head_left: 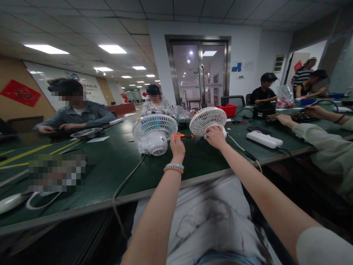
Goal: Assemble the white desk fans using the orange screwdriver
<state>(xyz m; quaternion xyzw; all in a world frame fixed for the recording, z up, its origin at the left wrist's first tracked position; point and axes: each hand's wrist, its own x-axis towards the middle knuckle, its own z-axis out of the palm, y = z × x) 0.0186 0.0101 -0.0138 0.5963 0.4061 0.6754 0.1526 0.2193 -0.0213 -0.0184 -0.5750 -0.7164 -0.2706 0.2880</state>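
My left hand point(178, 148) is closed around an orange-and-black screwdriver point(183, 136), whose shaft points right toward my right hand point(216, 137). That hand is closed on the back of a white fan point(208, 119) with a round grille, lying tilted on the table. By its fingertips shows a tiny light-blue piece point(204, 136), too small to name. Just left of the screwdriver sits a second white fan point(157, 141), its motor housing toward me and blue blades behind the grille. My right hand covers much of the first fan's housing.
The green table point(110, 173) has its near edge before my lap. A white power strip point(264, 140), a dark phone point(258, 130) and a red bin point(228, 110) are to the right. A fan cord point(128, 176) hangs over the edge. Several people sit around; a co-worker's hands point(285, 119) are at right.
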